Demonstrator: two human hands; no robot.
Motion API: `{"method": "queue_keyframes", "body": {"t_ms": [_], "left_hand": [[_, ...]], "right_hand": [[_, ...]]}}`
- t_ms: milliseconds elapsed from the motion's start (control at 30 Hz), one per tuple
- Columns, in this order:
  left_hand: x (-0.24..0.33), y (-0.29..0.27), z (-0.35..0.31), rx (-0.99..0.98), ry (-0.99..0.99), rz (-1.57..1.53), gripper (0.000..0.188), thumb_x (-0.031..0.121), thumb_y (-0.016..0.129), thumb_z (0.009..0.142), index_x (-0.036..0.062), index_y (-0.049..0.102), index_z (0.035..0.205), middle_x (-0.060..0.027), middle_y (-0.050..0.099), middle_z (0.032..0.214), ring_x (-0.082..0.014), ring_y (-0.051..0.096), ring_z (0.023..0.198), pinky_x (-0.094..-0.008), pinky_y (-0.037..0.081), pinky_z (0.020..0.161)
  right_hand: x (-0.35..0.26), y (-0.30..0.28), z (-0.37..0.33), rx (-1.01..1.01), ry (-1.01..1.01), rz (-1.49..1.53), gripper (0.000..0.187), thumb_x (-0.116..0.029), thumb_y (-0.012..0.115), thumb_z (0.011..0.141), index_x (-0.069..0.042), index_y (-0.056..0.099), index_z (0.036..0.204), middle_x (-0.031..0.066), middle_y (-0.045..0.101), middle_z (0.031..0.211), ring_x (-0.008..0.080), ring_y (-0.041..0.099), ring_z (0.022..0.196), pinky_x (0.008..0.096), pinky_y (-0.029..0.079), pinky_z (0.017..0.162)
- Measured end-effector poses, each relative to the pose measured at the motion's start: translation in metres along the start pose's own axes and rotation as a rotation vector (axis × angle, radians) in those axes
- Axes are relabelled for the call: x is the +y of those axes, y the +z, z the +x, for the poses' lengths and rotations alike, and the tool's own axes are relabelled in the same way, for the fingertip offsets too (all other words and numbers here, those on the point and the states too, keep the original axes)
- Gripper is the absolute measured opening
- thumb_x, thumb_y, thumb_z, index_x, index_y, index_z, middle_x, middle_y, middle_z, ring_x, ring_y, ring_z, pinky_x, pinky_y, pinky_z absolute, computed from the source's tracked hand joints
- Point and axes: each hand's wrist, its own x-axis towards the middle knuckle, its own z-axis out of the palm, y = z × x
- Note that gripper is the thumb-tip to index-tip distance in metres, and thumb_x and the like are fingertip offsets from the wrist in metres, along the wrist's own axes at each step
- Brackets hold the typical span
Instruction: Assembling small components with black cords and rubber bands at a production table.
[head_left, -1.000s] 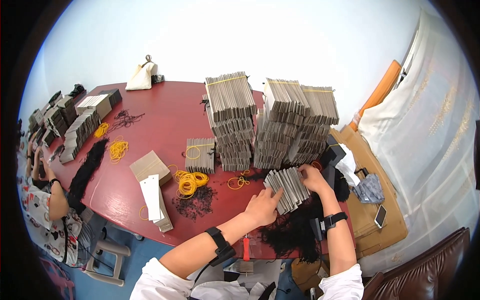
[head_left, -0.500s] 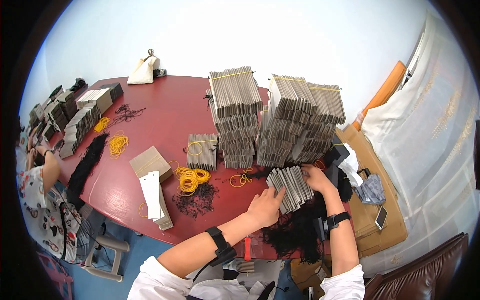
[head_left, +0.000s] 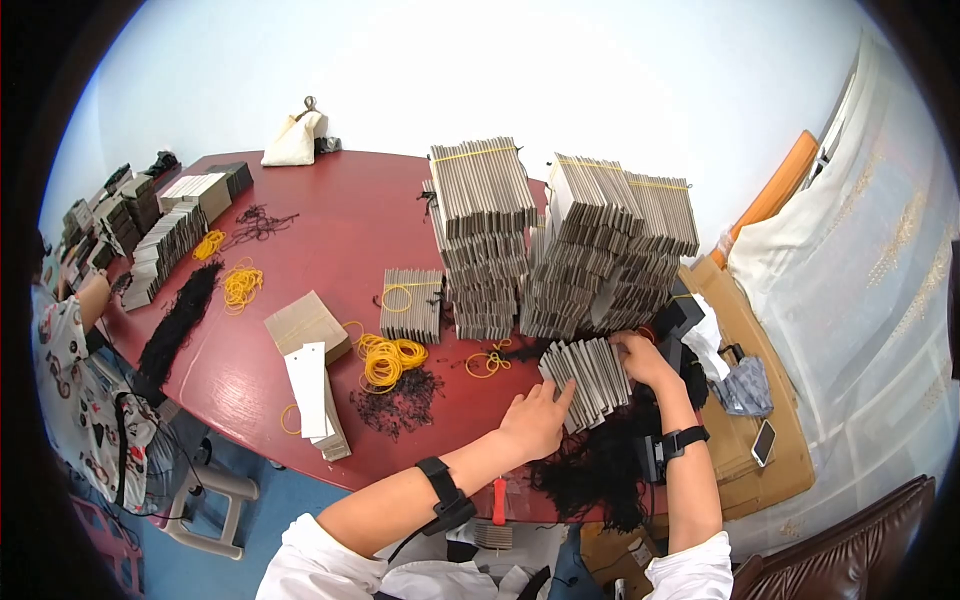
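A row of thin grey cards stands on edge, slightly fanned, near the front right of the red table. My left hand grips its left side, with the index finger resting along the cards. At the far right end my right hand holds the same row; some of its fingertips are hidden behind the cards. A tangled heap of black cords lies just below the row, partly under my right wrist. Beyond my hands rise tall stacks of banded grey card bundles.
Left of my hands lie yellow rubber bands, small black loops, a small card bundle and white tags. A red-handled tool sits at the table's front edge. A co-worker works at the far left. A phone rests on cardboard.
My hands stay on the row of cards, with barely any shift in grip. The whole view has moved slightly. At the left, the co-worker's arm has moved farther left.
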Motion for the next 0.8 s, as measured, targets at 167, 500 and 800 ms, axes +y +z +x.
{"method": "queue_keyframes", "body": {"t_ms": [167,500,800], "left_hand": [[0.000,0.001,0.000,0.004,0.004,0.010,0.074,0.015,0.062,0.078,0.0044,0.028,0.143,-0.0194,0.046,0.114,-0.0344,0.049,0.112,-0.0465,0.044,0.090],[0.001,0.001,0.000,0.074,-0.018,-0.103,0.069,0.012,0.059,0.077,-0.0001,0.031,0.139,-0.0223,0.051,0.108,-0.0367,0.054,0.104,-0.0464,0.048,0.083],[-0.004,-0.001,-0.001,0.084,-0.021,-0.235,0.056,0.012,0.057,0.080,0.0014,0.038,0.132,-0.0235,0.053,0.105,-0.0412,0.057,0.099,-0.0465,0.050,0.082]], "right_hand": [[0.002,0.007,0.005,-0.054,0.011,-0.105,0.041,0.000,0.047,0.078,0.001,0.058,0.117,0.0221,0.057,0.119,0.0368,0.055,0.110,0.0393,0.044,0.094],[0.004,0.010,-0.006,0.076,0.116,0.036,0.046,0.002,0.048,0.078,0.000,0.051,0.124,0.0269,0.050,0.126,0.0379,0.052,0.115,0.0431,0.043,0.094],[0.003,0.023,-0.003,0.292,0.128,-0.050,0.031,-0.003,0.057,0.077,-0.002,0.060,0.109,0.0237,0.065,0.086,0.0361,0.065,0.084,0.0410,0.051,0.073]]}}
